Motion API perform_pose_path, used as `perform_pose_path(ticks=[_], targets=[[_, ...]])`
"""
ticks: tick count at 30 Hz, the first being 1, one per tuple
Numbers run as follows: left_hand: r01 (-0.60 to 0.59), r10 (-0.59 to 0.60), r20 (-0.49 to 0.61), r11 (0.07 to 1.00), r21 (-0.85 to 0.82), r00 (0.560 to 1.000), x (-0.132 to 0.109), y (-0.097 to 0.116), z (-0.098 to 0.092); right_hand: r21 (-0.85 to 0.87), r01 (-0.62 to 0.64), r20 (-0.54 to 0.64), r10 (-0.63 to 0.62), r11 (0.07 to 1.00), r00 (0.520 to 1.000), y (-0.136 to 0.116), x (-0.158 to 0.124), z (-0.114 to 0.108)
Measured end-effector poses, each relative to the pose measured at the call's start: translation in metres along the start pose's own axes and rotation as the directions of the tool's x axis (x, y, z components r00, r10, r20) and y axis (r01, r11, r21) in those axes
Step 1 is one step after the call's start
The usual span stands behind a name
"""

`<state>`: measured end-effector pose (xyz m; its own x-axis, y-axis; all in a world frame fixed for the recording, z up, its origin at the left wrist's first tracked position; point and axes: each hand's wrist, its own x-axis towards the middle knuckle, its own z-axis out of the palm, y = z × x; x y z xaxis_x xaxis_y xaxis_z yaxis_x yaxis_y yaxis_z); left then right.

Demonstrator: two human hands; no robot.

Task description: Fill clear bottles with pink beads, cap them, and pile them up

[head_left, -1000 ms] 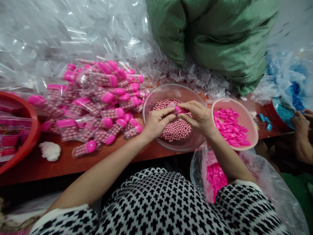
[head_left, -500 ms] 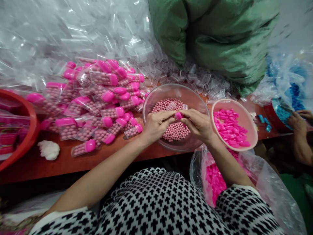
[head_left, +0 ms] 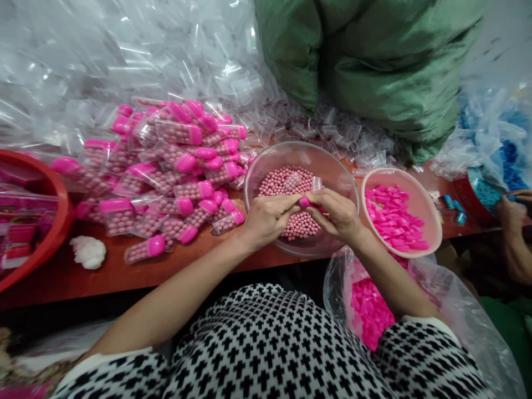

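Note:
Over the clear bowl (head_left: 266,160) of pink beads (head_left: 300,224), my two hands meet fingertip to fingertip. My left hand (head_left: 268,217) is closed in a pinch, its thumb and forefinger against one side of a small bright pink cap (head_left: 305,202). From the other side my right hand (head_left: 338,215) pinches the same cap, with a bit more pink showing beneath its fingers. Whether a clear tube is attached to the cap is hidden by my fingers. A small clear tube (head_left: 317,184) lies on the beads just beyond my right fingers.
Left is a heap of bead-filled clear tubes with pink caps (head_left: 189,191), beside white tissue (head_left: 88,252) and a red basin (head_left: 62,205). A basin of pink caps (head_left: 434,233) stands right. Behind are empty tubes (head_left: 199,55) and a green sack (head_left: 382,66). A co-worker's hand (head_left: 511,213) is far right.
My hands stay together at the bowl, still pinching the pink cap, with my fingers shifted slightly. The whole view has slid a little, so things sit slightly further right.

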<state>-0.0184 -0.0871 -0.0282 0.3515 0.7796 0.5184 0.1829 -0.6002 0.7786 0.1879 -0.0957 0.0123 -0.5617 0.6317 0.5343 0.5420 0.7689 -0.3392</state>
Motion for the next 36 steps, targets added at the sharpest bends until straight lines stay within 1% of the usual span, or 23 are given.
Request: perform_pose_path(ticks=[3,5,8,10,12,13,14,15,17,19,21,23,25,26,28,30,31,32,33,34,36], targets=[[0.01,-0.01,0.024,1.0,0.011,1.0,0.0,-0.001,0.001,-0.011,0.011,0.038,-0.01,1.0,0.999,0.004,-0.004,0.001],[0.007,-0.009,0.021,0.997,0.08,1.0,-0.002,-0.003,0.003,-0.043,0.013,0.056,-0.011,0.999,0.998,0.008,-0.005,0.006],[0.015,-0.019,0.016,0.974,0.227,1.0,-0.006,-0.005,0.005,-0.123,0.032,0.09,-0.021,0.992,0.996,0.011,-0.001,0.012],[0.029,-0.033,0.011,0.967,0.253,0.999,-0.006,-0.005,0.004,-0.134,0.026,0.085,-0.014,0.991,0.996,0.011,0.002,0.014],[0.056,-0.056,-0.007,0.986,0.158,0.998,-0.004,-0.003,0.003,-0.045,-0.042,0.036,0.044,0.998,0.998,0.008,0.004,0.013],[0.083,-0.081,-0.019,0.994,0.07,0.996,-0.002,-0.002,0.002,0.046,-0.107,0.005,0.107,0.993,0.994,0.007,0.004,0.011],[0.119,-0.12,-0.03,0.992,-0.033,0.992,0.001,-0.001,0.001,0.168,-0.188,-0.012,0.193,0.968,0.981,0.005,0.003,0.008],[0.161,-0.168,-0.036,0.977,-0.14,0.985,0.004,-0.001,-0.001,0.309,-0.271,-0.006,0.287,0.911,0.958,0.004,0.001,0.005],[0.243,-0.267,-0.029,0.913,-0.329,0.963,0.009,-0.001,-0.003,0.573,-0.391,0.066,0.436,0.72,0.898,0.003,-0.004,-0.001],[0.288,-0.327,-0.009,0.845,-0.45,0.945,0.012,-0.003,-0.004,0.74,-0.424,0.138,0.499,0.522,0.855,0.005,-0.009,-0.004],[0.303,-0.342,0.011,0.817,-0.491,0.94,0.012,-0.005,-0.004,0.819,-0.413,0.152,0.543,0.398,0.826,0.011,-0.012,-0.004],[0.3,-0.329,0.018,0.833,-0.465,0.944,0.01,-0.005,-0.003,0.857,-0.408,0.158,0.593,0.315,0.79,0.018,-0.011,-0.001],[0.274,-0.29,0.023,0.873,-0.402,0.957,0.008,-0.003,-0.002,0.872,-0.428,0.204,0.617,0.239,0.76,0.023,-0.006,0.002],[0.251,-0.26,0.026,0.896,-0.367,0.965,0.007,-0.002,-0.002,0.866,-0.461,0.261,0.609,0.195,0.749,0.024,-0.003,0.003],[0.201,-0.203,0.024,0.935,-0.292,0.979,0.006,0.0,-0.001,0.815,-0.572,0.441,0.545,0.089,0.713,0.023,0.004,0.005],[0.171,-0.175,0.001,0.96,-0.222,0.984,0.005,0.0,0.0,0.732,-0.681,0.62,0.448,-0.034,0.644,0.017,0.009,0.008],[0.169,-0.174,-0.011,0.967,-0.193,0.985,0.005,0.0,0.0,0.695,-0.713,0.679,0.411,-0.093,0.609,0.014,0.011,0.009],[0.171,-0.177,-0.02,0.97,-0.172,0.984,0.005,-0.001,0.0,0.677,-0.722,0.707,0.397,-0.143,0.585,0.011,0.013,0.011],[0.173,-0.179,-0.024,0.972,-0.162,0.984,0.005,-0.001,0.001,0.677,-0.713,0.712,0.406,-0.183,0.572,0.008,0.013,0.014],[0.17,-0.176,-0.026,0.972,-0.16,0.984,0.005,-0.002,0.001,0.691,-0.692,0.7,0.431,-0.209,0.569,0.005,0.014,0.017],[0.157,-0.165,-0.032,0.972,-0.176,0.986,0.006,-0.004,0.002,0.735,-0.643,0.65,0.496,-0.217,0.576,0.001,0.017,0.023]])
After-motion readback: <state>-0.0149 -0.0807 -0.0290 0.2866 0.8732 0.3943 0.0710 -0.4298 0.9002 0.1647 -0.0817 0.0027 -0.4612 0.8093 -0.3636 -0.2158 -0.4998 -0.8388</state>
